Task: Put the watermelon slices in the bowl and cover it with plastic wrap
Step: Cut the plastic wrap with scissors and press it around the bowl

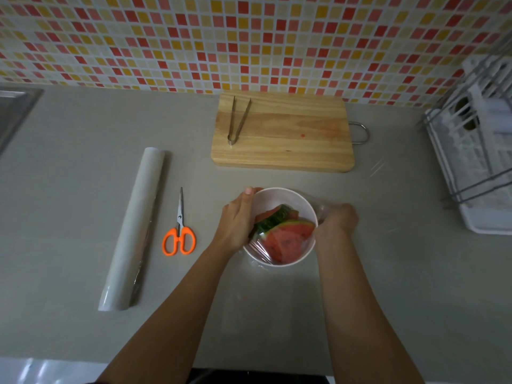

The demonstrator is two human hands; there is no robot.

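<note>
White round bowl (285,195) is set on the grey matte counter (83,173), near the front edge. Watermelon slices (288,236) are piled inside: red flesh, striped green rind, wedge-shaped. Clear glossy plastic wrap (259,246) is stretched over the bowl, wrinkled at the near rim and bunched at the right side. Left hand (235,220) is pressed flat against the bowl's left wall, fingers curved round it over the film. Right hand (336,221) is closed on the bunched wrap at the right rim.

Orange-handled steel scissors (179,231) lie just left of the bowl, blades pointed away. Long white cylindrical wrap roll (133,228) lies further left, loose film trailing along its right side. Rectangular pale wood cutting board (285,134) with a metal loop handle sits behind the bowl; steel tongs (238,120) rest on it. White wire rack (476,145) stands at right. Small-tile mosaic wall (221,37) in red, yellow and pink runs behind.
</note>
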